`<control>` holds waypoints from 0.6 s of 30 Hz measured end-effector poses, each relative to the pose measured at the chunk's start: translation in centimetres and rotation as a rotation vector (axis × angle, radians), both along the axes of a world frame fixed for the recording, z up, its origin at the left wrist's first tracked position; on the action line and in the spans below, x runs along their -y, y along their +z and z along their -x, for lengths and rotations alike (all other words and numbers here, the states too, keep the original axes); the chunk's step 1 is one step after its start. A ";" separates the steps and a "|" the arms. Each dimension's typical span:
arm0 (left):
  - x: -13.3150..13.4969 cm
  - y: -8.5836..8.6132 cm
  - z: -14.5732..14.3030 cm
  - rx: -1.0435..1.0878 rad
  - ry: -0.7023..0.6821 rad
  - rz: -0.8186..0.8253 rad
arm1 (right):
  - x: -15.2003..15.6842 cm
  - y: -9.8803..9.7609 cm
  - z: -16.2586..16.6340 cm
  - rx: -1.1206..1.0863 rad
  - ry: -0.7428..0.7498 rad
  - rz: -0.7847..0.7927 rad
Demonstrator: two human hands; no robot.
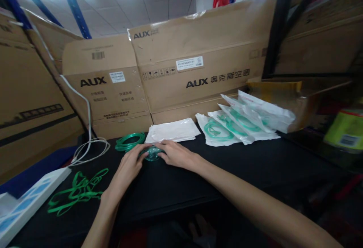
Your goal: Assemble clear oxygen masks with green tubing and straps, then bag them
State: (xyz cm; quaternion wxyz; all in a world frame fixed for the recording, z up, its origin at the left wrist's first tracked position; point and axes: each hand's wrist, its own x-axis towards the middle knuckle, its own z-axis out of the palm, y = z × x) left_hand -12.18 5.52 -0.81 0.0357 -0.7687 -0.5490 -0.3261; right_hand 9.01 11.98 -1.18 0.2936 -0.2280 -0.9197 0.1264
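Note:
A small clear, green-tinted plastic mask (153,154) lies low over the black table, between my two hands. My left hand (131,161) grips its left side, fingers curled round the edge. On the opposite side, my right hand (176,155) holds it with thumb below and fingers over the top. The fingers cover part of the mask, so its full shape is hidden. Just behind my left hand sits a coil of green tubing (129,142). A stack of white bags (172,130) lies behind my right hand. Green elastic straps (82,191) lie in a loose tangle to the left.
Several white-and-clear pouches with green tubing (218,130) overlap at the back right. Cardboard boxes (170,89) wall off the back. At left are a power strip (34,198) and a looped white cable (90,111). A yellow-green package (346,132) stands far right.

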 end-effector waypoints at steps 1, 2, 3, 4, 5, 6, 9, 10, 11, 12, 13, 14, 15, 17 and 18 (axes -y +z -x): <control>-0.2 0.0 0.2 -0.009 0.003 -0.005 | 0.1 0.1 0.0 0.010 -0.013 -0.018; -0.4 0.1 0.3 -0.018 0.008 -0.005 | 0.2 0.2 0.0 0.019 -0.021 -0.033; -0.6 0.2 0.4 -0.029 0.010 0.000 | 0.3 0.3 0.0 0.024 -0.030 -0.047; -0.8 0.3 0.6 -0.041 0.011 0.008 | 0.3 0.4 0.0 0.028 -0.036 -0.057; -0.9 0.4 0.7 -0.054 0.011 0.010 | 0.4 0.5 0.0 0.030 -0.044 -0.065; -1.0 0.6 0.7 -0.061 0.012 0.001 | 0.4 0.6 -0.1 0.025 -0.053 -0.071; -0.7 1.2 0.2 -0.036 0.058 -0.081 | 0.9 1.1 -1.1 -0.049 -0.067 -0.083; -0.4 1.5 -0.2 -0.009 0.085 -0.104 | 1.1 1.2 -1.8 -0.087 -0.064 -0.085; -0.1 1.8 -0.8 0.025 0.113 -0.111 | 1.5 1.4 -2.8 -0.124 -0.059 -0.084; 0.2 2.1 -1.6 0.066 0.136 -0.097 | 1.8 1.4 -4.0 -0.158 -0.055 -0.083; 0.4 2.4 -2.6 0.113 0.149 -0.067 | 2.1 1.4 -5.5 -0.181 -0.065 -0.082; 0.6 2.6 -3.8 0.167 0.150 -0.025 | 2.3 1.3 -7.2 -0.198 -0.084 -0.082; 0.7 2.7 -5.2 0.227 0.141 0.028 | 2.4 1.2 -9.0 -0.229 -0.126 -0.087; 0.2 2.7 -8.4 0.370 0.080 0.141 | 2.2 0.7 -13.0 -0.215 -0.276 -0.126; -0.3 2.5 -10.1 0.469 0.020 0.233 | 1.8 0.5 -14.9 -0.168 -0.391 -0.189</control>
